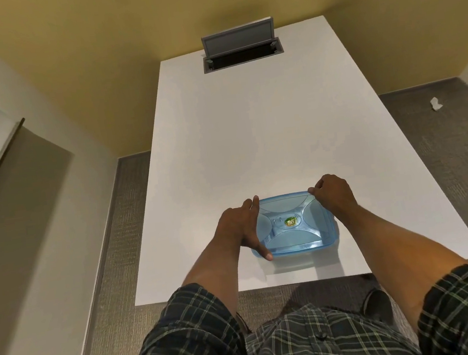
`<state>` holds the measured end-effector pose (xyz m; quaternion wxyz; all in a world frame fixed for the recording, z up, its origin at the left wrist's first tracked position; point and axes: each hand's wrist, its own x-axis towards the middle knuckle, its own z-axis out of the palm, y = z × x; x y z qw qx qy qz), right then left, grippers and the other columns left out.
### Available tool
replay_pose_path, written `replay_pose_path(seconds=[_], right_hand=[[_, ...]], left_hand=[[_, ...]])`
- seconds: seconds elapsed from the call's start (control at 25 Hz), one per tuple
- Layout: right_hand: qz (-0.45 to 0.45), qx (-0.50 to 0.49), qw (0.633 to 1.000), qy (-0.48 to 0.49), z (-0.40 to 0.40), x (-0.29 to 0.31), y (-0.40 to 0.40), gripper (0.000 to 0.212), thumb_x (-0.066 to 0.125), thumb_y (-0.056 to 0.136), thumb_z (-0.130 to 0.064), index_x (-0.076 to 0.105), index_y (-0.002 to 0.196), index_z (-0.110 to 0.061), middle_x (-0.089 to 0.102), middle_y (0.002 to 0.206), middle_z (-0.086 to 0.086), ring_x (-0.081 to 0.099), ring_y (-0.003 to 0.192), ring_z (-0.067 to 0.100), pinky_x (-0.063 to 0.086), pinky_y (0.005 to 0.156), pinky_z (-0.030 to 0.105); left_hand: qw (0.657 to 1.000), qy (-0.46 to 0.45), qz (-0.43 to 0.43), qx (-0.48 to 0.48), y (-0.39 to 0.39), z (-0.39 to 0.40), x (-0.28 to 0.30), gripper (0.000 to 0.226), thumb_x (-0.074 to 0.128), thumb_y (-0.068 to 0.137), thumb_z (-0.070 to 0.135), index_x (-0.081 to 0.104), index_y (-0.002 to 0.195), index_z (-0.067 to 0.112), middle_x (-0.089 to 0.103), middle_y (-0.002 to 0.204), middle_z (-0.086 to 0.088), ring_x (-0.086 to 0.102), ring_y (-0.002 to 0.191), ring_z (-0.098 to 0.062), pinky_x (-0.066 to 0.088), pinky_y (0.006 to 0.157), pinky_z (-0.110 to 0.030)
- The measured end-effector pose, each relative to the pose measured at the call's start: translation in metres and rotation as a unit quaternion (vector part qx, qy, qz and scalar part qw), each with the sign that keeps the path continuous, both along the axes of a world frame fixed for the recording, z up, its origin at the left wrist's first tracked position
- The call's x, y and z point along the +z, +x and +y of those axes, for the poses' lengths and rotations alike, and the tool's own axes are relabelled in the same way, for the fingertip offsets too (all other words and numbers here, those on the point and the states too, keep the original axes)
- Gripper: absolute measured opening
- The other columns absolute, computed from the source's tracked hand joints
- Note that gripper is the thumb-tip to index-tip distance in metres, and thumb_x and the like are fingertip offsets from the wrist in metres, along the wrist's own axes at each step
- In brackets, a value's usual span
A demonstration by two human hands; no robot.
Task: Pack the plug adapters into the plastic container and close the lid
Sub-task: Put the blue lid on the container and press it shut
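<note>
Both hands are pressing on a blue plastic container [292, 226] near the table's [251, 131] front edge. Left hand [240, 229] is spread wide along its left side, thumb at the near corner; right hand [335, 195] is curling over the far right corner. Sealing it well likely means pressing each corner of the lid [286, 215] down evenly. No plug adapters are showing; the tinted lid is hiding the contents. Farther off, a cable hatch [241, 51] is standing open.

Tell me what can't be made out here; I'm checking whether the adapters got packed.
Head view only:
- Contents of the blue container: hidden by its tinted lid; no adapters discernible.
- Whether the lid is fully snapped shut: the left hand and right hand cover its side edges.
- Lid sticker: too small to read.
</note>
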<state>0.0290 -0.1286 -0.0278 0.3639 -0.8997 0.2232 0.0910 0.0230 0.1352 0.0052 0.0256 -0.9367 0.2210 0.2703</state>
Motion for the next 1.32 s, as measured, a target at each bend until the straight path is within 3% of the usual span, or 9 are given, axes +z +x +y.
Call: replay_pose_path(seconds=[0.2,0.44,0.64,0.84,1.04,1.16,1.32], right_hand=[[0.027,0.013,1.0,-0.001,-0.005,0.002,0.002,0.025,0.072,0.085,-0.035,0.071,0.084,-0.01,0.073,0.091,0.011,0.067,0.088,0.031,0.053,0.078,0.036],[0.038,0.017,0.998,0.039,-0.013,0.003,0.006,0.029,0.078,0.08,-0.032,0.073,0.072,-0.004,0.073,0.073,0.016,0.072,0.07,0.036,0.061,0.077,0.049],[0.061,0.033,0.997,0.036,-0.016,0.005,0.01,0.036,0.08,0.079,-0.033,0.071,0.067,0.0,0.071,0.063,0.019,0.072,0.059,0.034,0.058,0.072,0.038],[0.087,0.067,0.994,0.016,-0.02,0.007,0.017,0.049,0.074,0.084,-0.031,0.054,0.046,-0.009,0.053,0.037,0.002,0.049,0.038,0.017,0.04,0.056,0.026],[0.108,0.084,0.99,0.024,-0.021,0.009,0.02,0.042,0.074,0.086,-0.03,0.067,0.063,0.004,0.06,0.052,0.015,0.054,0.046,0.023,0.042,0.059,0.026],[0.107,0.083,0.991,0.022,-0.021,0.008,0.02,0.042,0.073,0.086,-0.029,0.071,0.073,0.01,0.059,0.048,0.012,0.054,0.043,0.021,0.043,0.059,0.025],[0.1,0.081,0.991,0.023,-0.02,0.006,0.015,0.044,0.074,0.087,-0.028,0.06,0.054,-0.001,0.049,0.033,-0.001,0.047,0.028,0.011,0.039,0.047,0.02]], left_hand=[[0.999,-0.005,0.045,0.021,0.005,0.001,0.002,0.169,0.084,0.034,0.081,-0.006,0.163,0.017,0.005,0.172,0.01,0.042,0.148,-0.021,0.045,0.112,-0.042],[0.996,0.011,0.084,0.021,0.015,-0.003,0.009,0.162,0.097,0.04,0.06,-0.001,0.162,0.016,0.016,0.167,0.009,0.048,0.14,-0.024,0.05,0.106,-0.045],[0.997,0.005,0.073,0.013,0.015,0.002,0.006,0.161,0.096,0.042,0.063,0.0,0.163,0.019,0.016,0.169,0.011,0.047,0.141,-0.024,0.048,0.108,-0.044],[0.998,-0.003,0.058,0.005,0.016,0.007,0.001,0.161,0.092,0.04,0.07,0.0,0.163,0.023,0.016,0.169,0.016,0.05,0.138,-0.023,0.05,0.105,-0.041],[0.997,-0.024,0.07,0.016,0.016,0.014,-0.002,0.161,0.09,0.04,0.073,-0.003,0.163,0.028,0.009,0.17,0.018,0.042,0.146,-0.021,0.044,0.113,-0.043],[0.996,-0.027,0.079,0.017,0.017,0.014,-0.002,0.16,0.09,0.042,0.072,-0.004,0.164,0.027,0.005,0.171,0.017,0.039,0.149,-0.021,0.041,0.116,-0.042],[0.995,-0.009,0.094,0.012,0.017,0.01,0.003,0.16,0.093,0.046,0.067,-0.007,0.163,0.024,0.004,0.172,0.014,0.039,0.149,-0.023,0.041,0.116,-0.045]])
